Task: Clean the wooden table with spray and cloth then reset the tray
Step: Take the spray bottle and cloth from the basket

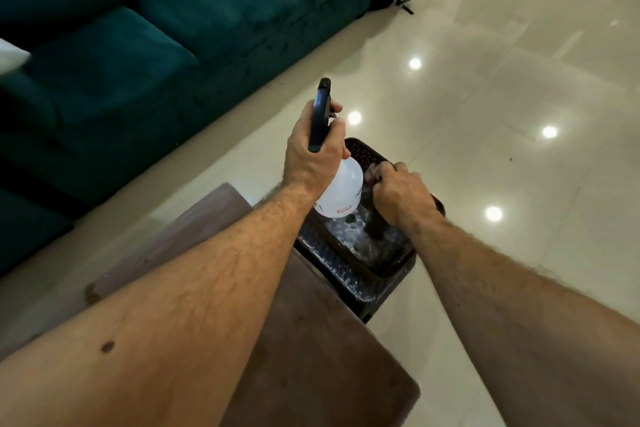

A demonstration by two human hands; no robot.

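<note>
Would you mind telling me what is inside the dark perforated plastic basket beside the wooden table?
Inside the dark perforated plastic basket there is crinkled clear plastic and the right hand, closed on something pinkish I cannot identify. The white spray bottle and both hands cover the rest.

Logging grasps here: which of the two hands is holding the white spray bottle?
The left hand grips the white spray bottle by its dark trigger head; the right hand is curled over the dark perforated plastic basket instead.

The room is dim and warm-toned. Round ceiling lights glare as bright spots on the glossy floor (pixel 485 87), which also shows a pale washed-out sheen at the upper right. The sofa (pixel 138 45) sinks into dark shadow. Wide-angle distortion bends the edges; the near forearms look soft.
</note>
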